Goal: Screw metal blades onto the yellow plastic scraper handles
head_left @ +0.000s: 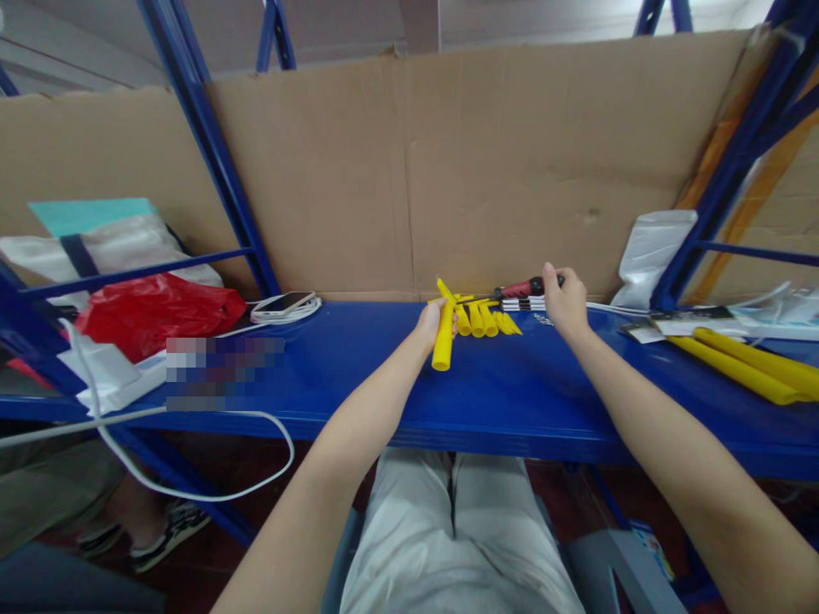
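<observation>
My left hand is closed around a yellow tube-like piece, its round end tilted toward me over the blue tabletop. A thinner yellow part sticks out at its upper end. In my right hand is a screwdriver with a red and black handle. Its shaft points left, with the tip close to the upper part of the yellow piece; whether they touch I cannot tell. Just behind lie several similar yellow pieces and small pointed yellow parts. Small metal bits, perhaps screws, lie beneath my right hand.
Black-and-white small parts lie behind the screwdriver. Long yellow tubes and a white pouch are at right. Leftward are a phone on coiled white cable and a red bag. Cardboard backs the blue table.
</observation>
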